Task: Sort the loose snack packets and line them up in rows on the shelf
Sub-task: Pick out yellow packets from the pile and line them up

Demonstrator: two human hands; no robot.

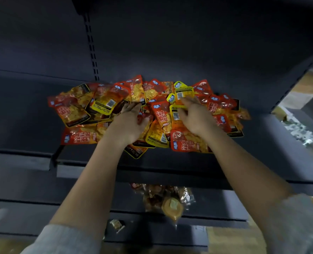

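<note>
A loose heap of red, orange and yellow snack packets (115,99) lies jumbled across the dark shelf (24,114), none in rows. My left hand (132,123) rests palm down on the middle of the heap, fingers spread and reaching under a packet's edge. My right hand (196,116) lies flat on the heap's right half, its fingertips touching a yellow-backed packet (184,94) with a barcode. Neither hand has lifted a packet clear of the pile. Packets beneath both palms are hidden.
The shelf's front lip (152,173) runs below the heap. A lower shelf holds clear-wrapped snack packs (163,197) and a small packet (116,223). A slotted upright (91,46) stands at the back left. Cardboard boxes (302,88) show at the right.
</note>
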